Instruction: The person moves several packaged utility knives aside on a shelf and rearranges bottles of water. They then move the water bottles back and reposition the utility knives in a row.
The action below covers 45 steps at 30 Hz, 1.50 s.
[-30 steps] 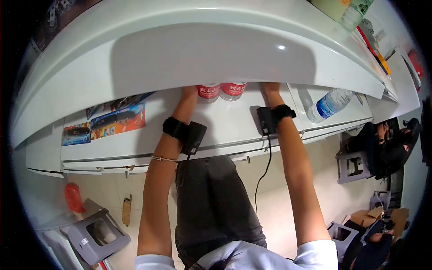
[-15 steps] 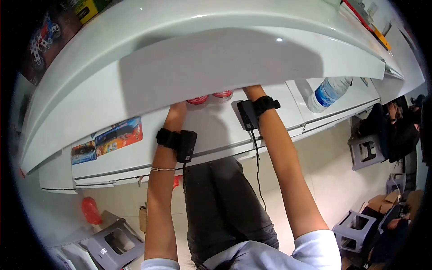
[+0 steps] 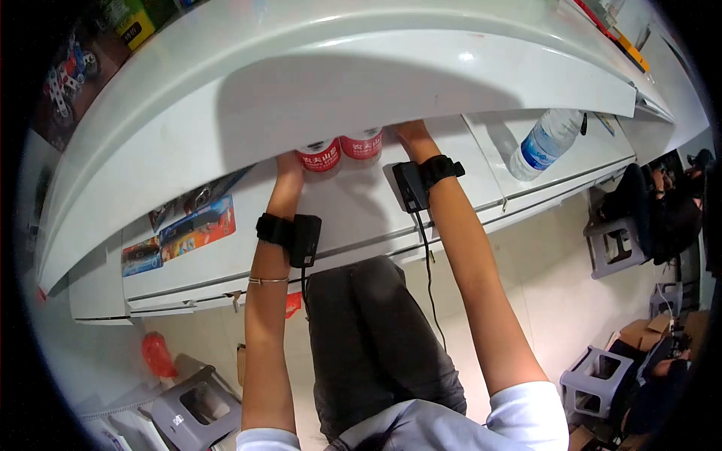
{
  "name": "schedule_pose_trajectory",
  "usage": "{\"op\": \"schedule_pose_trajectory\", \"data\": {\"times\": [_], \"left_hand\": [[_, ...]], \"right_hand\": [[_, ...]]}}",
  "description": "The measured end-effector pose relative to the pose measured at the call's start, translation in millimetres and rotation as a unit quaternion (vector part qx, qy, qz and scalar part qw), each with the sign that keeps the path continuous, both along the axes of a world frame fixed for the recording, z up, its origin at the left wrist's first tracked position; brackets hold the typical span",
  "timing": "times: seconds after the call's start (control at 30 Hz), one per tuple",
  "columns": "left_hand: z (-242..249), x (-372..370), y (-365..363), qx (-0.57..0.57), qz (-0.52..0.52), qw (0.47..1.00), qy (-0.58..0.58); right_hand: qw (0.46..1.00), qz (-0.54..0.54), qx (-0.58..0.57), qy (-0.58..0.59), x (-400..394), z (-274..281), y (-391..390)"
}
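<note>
Two bottles with red labels stand side by side, a left bottle (image 3: 319,155) and a right bottle (image 3: 362,146); a curved white panel (image 3: 376,83) covers their upper parts. My left hand (image 3: 290,164) is just left of the left bottle, its fingers hidden behind that bottle and the panel. A small gap separates my right hand (image 3: 411,132) from the right bottle, and the panel hides its fingers too. Whether either hand grips a bottle cannot be seen. Each wrist wears a black strap with a small box and cable.
A clear bottle with a blue label (image 3: 538,149) lies or leans at the right of the white surface (image 3: 451,188). Packaged items on a colourful card (image 3: 198,228) lie at the left. Grey stools (image 3: 197,407) stand on the floor, and people sit at the far right.
The view has shifted so the panel's edge sits higher and more of the red labels shows. Both hands stay beside the bottles.
</note>
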<state>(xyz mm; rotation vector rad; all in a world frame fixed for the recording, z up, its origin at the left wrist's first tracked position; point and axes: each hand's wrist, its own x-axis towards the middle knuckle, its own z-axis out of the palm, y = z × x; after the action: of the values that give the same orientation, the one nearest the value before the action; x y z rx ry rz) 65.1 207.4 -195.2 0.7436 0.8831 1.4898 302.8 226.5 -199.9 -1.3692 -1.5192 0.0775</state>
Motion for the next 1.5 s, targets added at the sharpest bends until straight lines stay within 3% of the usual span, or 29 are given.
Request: {"op": "schedule_pose_trajectory", "data": {"times": [0.07,0.17,0.27,0.37,0.47,0.6,0.67,0.77,0.83,0.9,1.0,1.13,1.23,1.33,1.43,1.5], "left_hand": [[1.9,7.9,9.6,0.013,0.002,1.0,-0.007],[-0.3,11.8,15.3,0.029,-0.006,0.999,-0.013],[-16.3,7.0,24.4,0.045,-0.038,0.998,-0.025],[-31.8,2.1,45.9,0.092,-0.051,0.994,-0.021],[-75.1,-5.7,86.1,0.159,-0.041,0.986,0.036],[19.5,16.5,5.4,0.047,-0.042,0.997,-0.048],[0.8,12.0,24.3,0.091,-0.049,0.994,-0.019],[0.4,12.1,32.3,0.098,-0.045,0.994,-0.008],[-5.5,12.2,37.3,0.104,-0.044,0.994,-0.011],[-25.6,10.5,52.1,0.132,-0.05,0.99,-0.015],[-41.7,9.4,64.4,0.168,-0.031,0.984,0.046],[-22.7,12.9,51.7,0.142,-0.086,0.985,-0.053],[-14.7,14.0,44.1,0.133,-0.08,0.986,-0.059],[-10.7,14.2,39.3,0.126,-0.08,0.988,-0.051],[-1.1,15.8,29.4,0.116,-0.054,0.992,-0.024],[7.4,14.0,20.9,0.097,-0.031,0.994,0.032]], "right_hand": [[0.999,0.009,0.033,-0.037,9.8,-15.5,16.0],[0.999,0.001,-0.029,0.025,19.0,-32.5,19.2],[0.996,-0.084,-0.006,-0.032,8.7,-3.8,-22.0],[0.989,-0.102,-0.089,0.065,3.5,14.4,-42.2],[0.993,-0.075,-0.045,0.083,8.3,12.1,-55.3],[0.991,-0.043,0.04,0.124,25.4,0.6,-68.6],[0.981,-0.032,0.032,0.189,22.9,19.5,-93.7],[0.974,-0.088,0.107,0.177,24.6,60.1,-131.6],[0.96,-0.123,0.239,0.073,33.2,85.7,-152.6],[0.925,-0.248,0.288,-0.01,45.9,104.3,-168.8],[0.884,-0.355,0.299,-0.045,76.4,108.7,-184.0],[0.924,-0.271,0.235,0.136,123.0,46.9,-172.4],[0.913,-0.365,0.016,0.18,111.9,54.0,-186.0],[0.916,-0.345,0.07,0.193,116.4,46.6,-166.7],[0.91,-0.128,0.104,0.379,99.4,32.8,-139.1],[0.873,-0.064,0.15,0.459,73.4,32.5,-124.0]]}}
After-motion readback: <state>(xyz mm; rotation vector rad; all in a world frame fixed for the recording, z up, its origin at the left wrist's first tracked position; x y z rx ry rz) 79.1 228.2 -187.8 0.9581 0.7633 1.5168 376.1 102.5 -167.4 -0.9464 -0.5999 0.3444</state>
